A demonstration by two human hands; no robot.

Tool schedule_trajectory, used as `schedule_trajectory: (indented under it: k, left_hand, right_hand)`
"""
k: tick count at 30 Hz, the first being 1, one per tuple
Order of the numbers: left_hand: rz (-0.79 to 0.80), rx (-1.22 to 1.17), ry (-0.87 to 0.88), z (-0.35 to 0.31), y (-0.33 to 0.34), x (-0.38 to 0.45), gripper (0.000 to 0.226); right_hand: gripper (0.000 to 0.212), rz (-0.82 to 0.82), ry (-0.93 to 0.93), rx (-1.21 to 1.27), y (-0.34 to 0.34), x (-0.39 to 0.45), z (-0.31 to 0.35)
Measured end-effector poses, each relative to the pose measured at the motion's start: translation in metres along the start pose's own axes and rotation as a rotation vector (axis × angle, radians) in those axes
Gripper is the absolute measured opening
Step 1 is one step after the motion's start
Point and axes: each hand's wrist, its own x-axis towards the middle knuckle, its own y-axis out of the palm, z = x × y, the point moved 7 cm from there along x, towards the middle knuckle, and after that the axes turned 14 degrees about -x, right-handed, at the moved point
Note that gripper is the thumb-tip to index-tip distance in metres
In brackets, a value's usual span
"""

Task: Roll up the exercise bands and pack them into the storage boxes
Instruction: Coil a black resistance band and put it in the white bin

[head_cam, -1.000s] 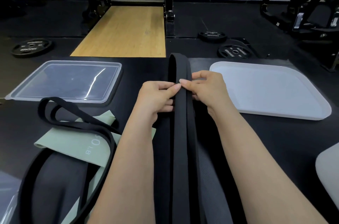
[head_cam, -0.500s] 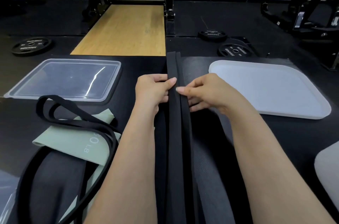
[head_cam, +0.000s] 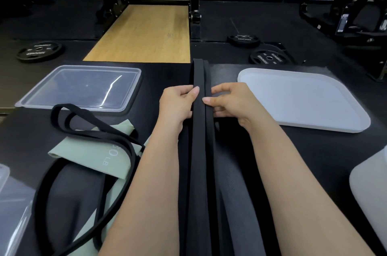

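While both hands work near its far end, the long black band (head_cam: 198, 151) lies doubled and straight down the middle of the bench (head_cam: 314, 151). Left hand (head_cam: 178, 102) and right hand (head_cam: 232, 100) each pinch an edge, fingers curled. Judged step: aligning the two strands; rolling has not begun. Next move calls for folding the far end over tightly. Clear storage box (head_cam: 83, 86) sits left, well apart. Near end is cut off; fingertips beneath the band are hidden.
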Motion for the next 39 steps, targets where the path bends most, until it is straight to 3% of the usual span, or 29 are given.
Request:
schedule_trajectory:
  k: [6,9,12,16,20,26,31,36,39]
  left_hand:
    - [0.186,0.027,-0.125,0.002,0.003,-0.006,0.023]
    - [0.153,-0.060,-0.139,0.004,0.001,-0.004,0.019]
    - [0.135,-0.173,-0.162,0.007,0.005,-0.006,0.019]
    - [0.103,-0.166,-0.129,0.008,0.006,-0.005,0.008]
    - [0.095,-0.173,-0.087,0.007,0.006,-0.005,0.018]
    - [0.060,-0.148,-0.036,0.007,0.006,-0.005,0.008]
    - [0.044,-0.186,-0.047,0.005,0.006,-0.005,0.014]
    - [0.011,-0.210,-0.020,0.004,0.005,-0.005,0.017]
    - [0.072,-0.278,-0.079,0.003,0.009,-0.008,0.025]
  right_hand:
    - [0.022,-0.168,-0.027,0.077,-0.009,0.008,-0.003]
    - [0.027,-0.168,-0.031,0.056,-0.007,0.010,-0.005]
    - [0.015,-0.160,-0.059,0.032,-0.009,0.010,-0.005]
    - [0.013,-0.100,-0.103,0.009,-0.008,0.008,-0.001]
    - [0.013,-0.025,-0.134,0.029,-0.006,0.003,0.005]
    - [0.021,0.009,-0.131,0.056,-0.005,-0.001,0.008]
    - [0.015,0.112,-0.126,0.003,0.002,-0.001,0.007]
    - [0.021,0.011,-0.127,0.093,-0.001,-0.001,0.009]
    - [0.023,-0.060,-0.119,0.191,-0.004,0.000,0.008]
